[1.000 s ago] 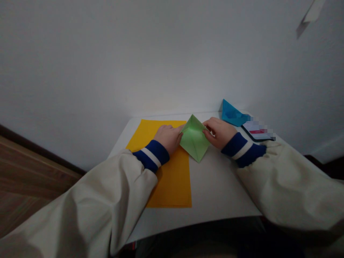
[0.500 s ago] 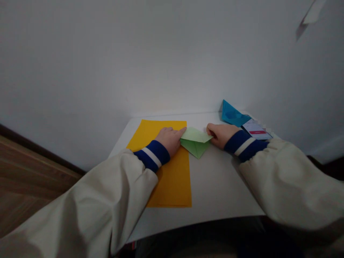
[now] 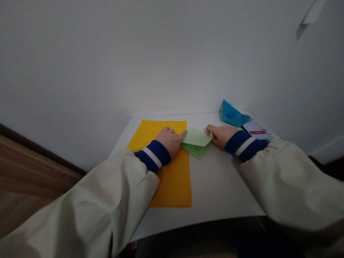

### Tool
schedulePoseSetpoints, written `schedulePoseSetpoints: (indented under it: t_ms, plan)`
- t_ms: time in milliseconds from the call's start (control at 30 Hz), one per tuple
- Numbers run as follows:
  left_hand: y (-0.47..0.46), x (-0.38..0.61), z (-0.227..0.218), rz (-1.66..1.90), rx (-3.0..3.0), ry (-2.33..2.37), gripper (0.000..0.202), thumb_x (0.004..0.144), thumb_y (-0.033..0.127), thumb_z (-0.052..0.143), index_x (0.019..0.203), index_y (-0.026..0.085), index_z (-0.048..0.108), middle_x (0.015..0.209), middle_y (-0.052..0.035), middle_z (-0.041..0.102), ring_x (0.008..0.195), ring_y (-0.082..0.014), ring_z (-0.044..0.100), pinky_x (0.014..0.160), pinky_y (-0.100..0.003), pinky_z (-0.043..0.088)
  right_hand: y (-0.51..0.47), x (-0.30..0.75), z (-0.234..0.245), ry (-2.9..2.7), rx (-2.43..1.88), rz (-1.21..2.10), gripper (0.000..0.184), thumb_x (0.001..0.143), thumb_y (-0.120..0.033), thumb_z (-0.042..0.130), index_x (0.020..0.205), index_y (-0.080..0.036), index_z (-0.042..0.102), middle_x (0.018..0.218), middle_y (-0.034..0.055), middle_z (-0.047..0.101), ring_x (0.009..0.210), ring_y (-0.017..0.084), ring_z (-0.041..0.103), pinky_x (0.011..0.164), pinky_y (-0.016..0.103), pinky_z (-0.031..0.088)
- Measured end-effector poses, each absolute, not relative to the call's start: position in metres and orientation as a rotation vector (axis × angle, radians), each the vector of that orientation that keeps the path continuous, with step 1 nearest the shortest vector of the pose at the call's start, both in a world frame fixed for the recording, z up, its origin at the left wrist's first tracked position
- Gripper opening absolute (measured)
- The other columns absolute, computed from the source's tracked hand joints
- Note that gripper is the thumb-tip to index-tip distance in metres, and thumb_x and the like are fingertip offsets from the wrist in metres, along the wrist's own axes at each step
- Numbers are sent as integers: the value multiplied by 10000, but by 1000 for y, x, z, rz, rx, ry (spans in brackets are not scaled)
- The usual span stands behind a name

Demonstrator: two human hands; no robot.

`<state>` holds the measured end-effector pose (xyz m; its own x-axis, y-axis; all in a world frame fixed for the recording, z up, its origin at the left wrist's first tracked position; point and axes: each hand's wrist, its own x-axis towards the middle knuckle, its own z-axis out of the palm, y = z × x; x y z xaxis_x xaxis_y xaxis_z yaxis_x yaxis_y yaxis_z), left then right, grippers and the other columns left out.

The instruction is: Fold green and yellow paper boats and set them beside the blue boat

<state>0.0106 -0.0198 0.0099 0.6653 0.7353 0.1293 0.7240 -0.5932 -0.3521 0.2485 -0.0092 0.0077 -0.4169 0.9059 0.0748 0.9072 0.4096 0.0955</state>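
Between my hands is a folded piece of light green paper [image 3: 197,138], with an upper flap raised over a darker lower layer that ends in a point toward me. My left hand [image 3: 170,141] rests over the yellow paper and grips the green paper's left corner, its thumb tip at the edge. At the right corner, my right hand [image 3: 219,135] has its fingers curled in and pinches the flap's tip. The fingers' undersides are hidden in both hands.
A blue folded paper boat [image 3: 233,114] stands at the table's back right, beside a phone [image 3: 256,130] with a lit screen. Yellow sheets [image 3: 174,186] lie on the left of the white table [image 3: 220,193]. The wall rises directly behind the table.
The green paper's upper flap has come down a little toward me, covering more of the lower layer. Both hands have barely shifted.
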Motion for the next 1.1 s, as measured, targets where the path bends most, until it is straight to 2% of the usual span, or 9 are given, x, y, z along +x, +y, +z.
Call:
schedulePoseSetpoints:
  t_ms: [233, 433, 500, 633, 733, 800, 867, 967, 1100]
  plan:
    - [-22, 12, 10, 71, -2497, -1142, 466, 854, 210, 369, 1305, 117, 437, 805, -124, 676, 781, -260, 593, 750, -388, 358, -14, 246, 12, -2623, -1579, -164, 187, 764, -234, 443, 948, -219, 477, 798, 32, 628, 619, 151, 529, 523, 259, 268]
    - [-22, 11, 8, -129, -2453, -1353, 519, 855, 257, 386, 1364, 165, 348, 862, -103, 682, 811, -242, 609, 756, -367, 384, -15, 246, 13, -2538, -1572, -137, 143, 797, -213, 386, 916, -210, 465, 734, 31, 600, 618, 156, 522, 543, 259, 288]
    - [-19, 11, 8, -214, -2444, -1461, 496, 866, 277, 371, 1350, 166, 370, 882, -103, 674, 810, -229, 613, 744, -349, 401, -16, 247, 13, -2488, -1569, -101, 127, 815, -223, 378, 907, -208, 465, 706, 23, 584, 593, 148, 513, 540, 257, 287]
    - [-13, 10, 7, -449, -2465, -1685, 432, 849, 236, 396, 1274, 188, 461, 802, -52, 662, 737, -192, 606, 692, -308, 421, -16, 249, 15, -2474, -1537, -34, 98, 808, -218, 398, 875, -205, 469, 665, 9, 549, 556, 137, 479, 532, 249, 291]
    - [-12, 8, 9, -571, -2512, -1698, 358, 809, 194, 437, 1143, 216, 563, 748, -17, 649, 695, -173, 585, 686, -297, 422, -14, 251, 16, -2536, -1402, -68, 101, 751, -167, 440, 836, -190, 489, 791, 42, 553, 621, 132, 482, 595, 244, 340]
    - [-13, 7, 10, -564, -2524, -1639, 305, 793, 191, 451, 1045, 237, 616, 739, -10, 647, 692, -175, 575, 694, -306, 417, -12, 253, 17, -2592, -1305, -120, 136, 707, -125, 460, 822, -179, 508, 876, 63, 541, 681, 134, 488, 657, 248, 361]
    - [-14, 6, 11, -495, -2524, -1579, 301, 781, 199, 467, 1024, 259, 633, 748, -11, 654, 702, -187, 571, 700, -322, 410, -10, 254, 18, -2641, -1270, -153, 151, 697, -106, 463, 817, -175, 524, 877, 64, 536, 708, 140, 490, 677, 251, 366]
    - [-15, 6, 9, -333, -2564, -1381, 375, 805, 210, 448, 1140, 295, 595, 804, -31, 662, 741, -208, 573, 701, -340, 399, -8, 256, 17, -2687, -1248, -194, 140, 728, -106, 450, 805, -178, 542, 859, 61, 544, 746, 152, 502, 680, 253, 371]
    - [-15, 7, 6, -161, -2581, -1146, 406, 840, 218, 428, 1226, 279, 540, 857, -66, 645, 771, -213, 564, 708, -347, 383, -6, 257, 16, -2682, -1260, -219, 158, 758, -110, 436, 826, -172, 565, 875, 71, 565, 776, 162, 524, 704, 264, 393]
